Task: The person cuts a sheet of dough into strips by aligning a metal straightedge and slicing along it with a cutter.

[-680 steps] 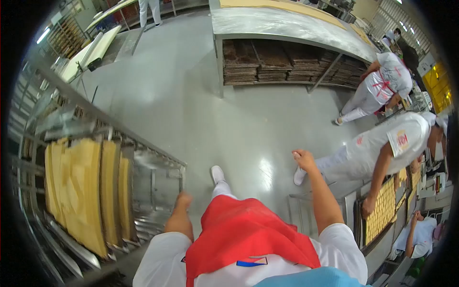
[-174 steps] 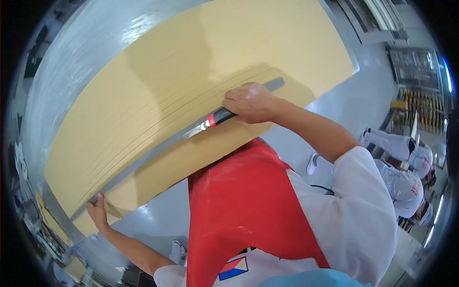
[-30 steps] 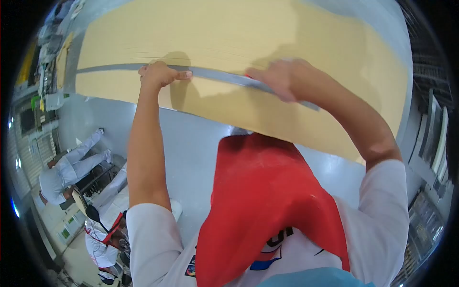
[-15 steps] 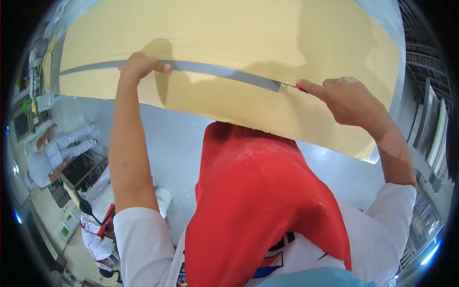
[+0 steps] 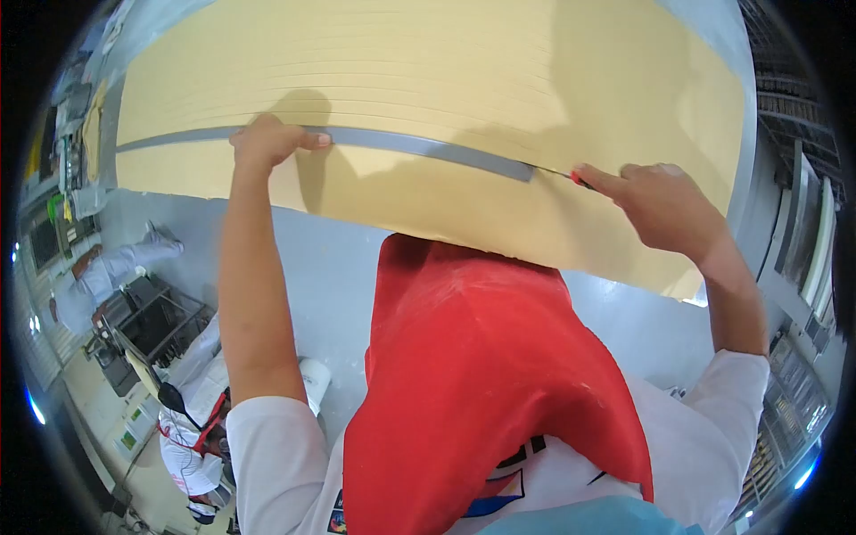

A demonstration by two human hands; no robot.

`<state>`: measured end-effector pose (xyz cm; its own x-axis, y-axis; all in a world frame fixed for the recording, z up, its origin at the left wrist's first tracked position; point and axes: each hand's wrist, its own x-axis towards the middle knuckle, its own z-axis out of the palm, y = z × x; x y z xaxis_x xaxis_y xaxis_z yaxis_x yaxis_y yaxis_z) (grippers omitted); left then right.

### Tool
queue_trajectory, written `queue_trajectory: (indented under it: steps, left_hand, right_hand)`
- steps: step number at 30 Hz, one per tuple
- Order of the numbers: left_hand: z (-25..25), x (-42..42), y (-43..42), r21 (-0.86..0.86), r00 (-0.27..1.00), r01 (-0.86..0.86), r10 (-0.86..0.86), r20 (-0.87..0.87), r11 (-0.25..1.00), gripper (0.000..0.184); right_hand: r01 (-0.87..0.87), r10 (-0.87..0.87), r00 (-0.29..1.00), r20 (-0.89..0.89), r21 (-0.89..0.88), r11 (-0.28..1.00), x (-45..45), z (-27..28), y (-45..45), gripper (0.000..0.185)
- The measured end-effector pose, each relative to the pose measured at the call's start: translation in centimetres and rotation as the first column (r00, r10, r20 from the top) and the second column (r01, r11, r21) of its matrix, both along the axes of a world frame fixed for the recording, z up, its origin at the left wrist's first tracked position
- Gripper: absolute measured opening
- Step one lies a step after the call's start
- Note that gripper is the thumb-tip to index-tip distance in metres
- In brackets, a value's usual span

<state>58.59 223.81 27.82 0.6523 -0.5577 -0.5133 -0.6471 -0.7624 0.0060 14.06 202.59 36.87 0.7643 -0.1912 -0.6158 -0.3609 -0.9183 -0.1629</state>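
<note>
One large yellow dough sheet (image 5: 428,71) lies on one surface (image 5: 736,192), crossed by several thin cuts. One metal straightedge (image 5: 428,148) lies on it near the apron side; the left hand (image 5: 267,143) presses it with spread fingers. The right hand (image 5: 669,207) has its fingers closed around one red-and-black knife (image 5: 580,180), its blade beside the straightedge's right end.

Right hand (image 5: 662,203) moved from above the ruler (image 5: 428,149) to beyond its right end, left hand (image 5: 270,141) in from the left end
</note>
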Motion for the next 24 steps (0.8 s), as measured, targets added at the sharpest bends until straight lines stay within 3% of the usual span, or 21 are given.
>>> queue_trajectory:
  steps: [2, 4, 5, 6, 7, 8, 10, 12, 13, 15, 16, 19, 22, 24]
  left_hand:
    - [-0.2, -0.1, 0.2, 0.034, 0.999, 0.046, -0.046, 0.006, 0.998, 0.069]
    - [-1.0, 0.2, 0.9, 0.103, 0.992, 0.117, -0.12, 0.026, 0.988, 0.077]
    - [-1.5, 0.5, 1.3, 0.132, 0.989, 0.129, -0.137, 0.057, 0.983, 0.083]
    - [-0.4, -0.2, 1.6, 0.088, 0.988, 0.14, -0.144, 0.047, 0.986, 0.1]
    - [-4.1, -0.3, 4.1, -0.289, 0.943, 0.231, -0.141, 0.301, 0.929, 0.114]
    - [-0.6, -2.0, 3.5, -0.079, 0.947, 0.177, -0.148, 0.286, 0.981, 0.12]
    - [0.4, -1.8, 4.8, -0.094, 0.943, 0.183, -0.148, 0.297, 0.979, 0.109]
    - [-0.9, 0.2, 7.4, -0.281, 0.932, 0.278, -0.187, 0.309, 0.919, 0.079]
    - [-0.6, 2.0, 8.8, -0.283, 0.928, 0.27, -0.17, 0.332, 0.92, 0.079]
    - [-0.4, 6.6, 10.8, -0.526, 0.957, 0.286, -0.217, 0.19, 0.801, 0.055]
    - [-2.3, 9.7, 11.8, -0.654, 0.954, 0.295, -0.175, 0.244, 0.696, 0.048]
    - [-5.0, 21.1, 14.8, -0.658, 0.901, 0.412, -0.174, 0.398, 0.63, 0.046]
    - [-4.5, 31.1, 17.7, -0.73, 0.946, 0.313, -0.127, 0.3, 0.608, 0.042]
    - [-4.1, 35.9, 18.5, -0.739, 0.954, 0.299, -0.209, 0.215, 0.604, 0.038]
  right_hand:
    - [-0.018, 0.017, 0.999, 0.037, 0.025, 1.0, -0.5, 1.3, -0.8, 0.067]
    - [0.196, -0.283, 0.918, 0.278, 0.303, 0.933, -0.5, 2.6, -1.5, 0.057]
    - [0.198, -0.345, 0.868, 0.356, 0.39, 0.899, 0.2, 1.6, -0.8, 0.053]
    - [0.11, -0.296, 0.857, 0.423, 0.411, 0.905, 2.1, 0.9, 0.1, 0.05]
    - [0.2, -0.393, 0.844, 0.365, 0.466, 0.862, 3.5, -0.8, 1.3, 0.045]
    - [0.171, -0.361, 0.824, 0.437, 0.415, 0.894, 5.9, -2.5, 2.9, 0.041]
    - [0.155, -0.349, 0.796, 0.495, 0.392, 0.907, 10.0, -5.4, 5.7, 0.046]
    - [0.214, -0.294, 0.841, 0.454, 0.218, 0.952, 14.0, -7.3, 8.5, 0.045]
    - [0.241, -0.292, 0.843, 0.452, 0.168, 0.956, 15.9, -7.5, 9.7, 0.044]
    - [0.268, -0.282, 0.794, 0.539, 0.106, 0.957, 19.1, -8.4, 11.7, 0.042]
    - [0.311, -0.278, 0.747, 0.604, 0.052, 0.949, 20.2, -8.9, 12.4, 0.039]
    - [0.347, -0.34, 0.742, 0.577, 0.103, 0.932, 21.3, -10.0, 12.6, 0.034]
    - [0.4, -0.397, 0.736, 0.549, 0.122, 0.908, 22.3, -9.6, 13.4, 0.026]
    - [0.377, -0.358, 0.73, 0.582, 0.095, 0.922, 22.3, -10.0, 13.6, 0.029]
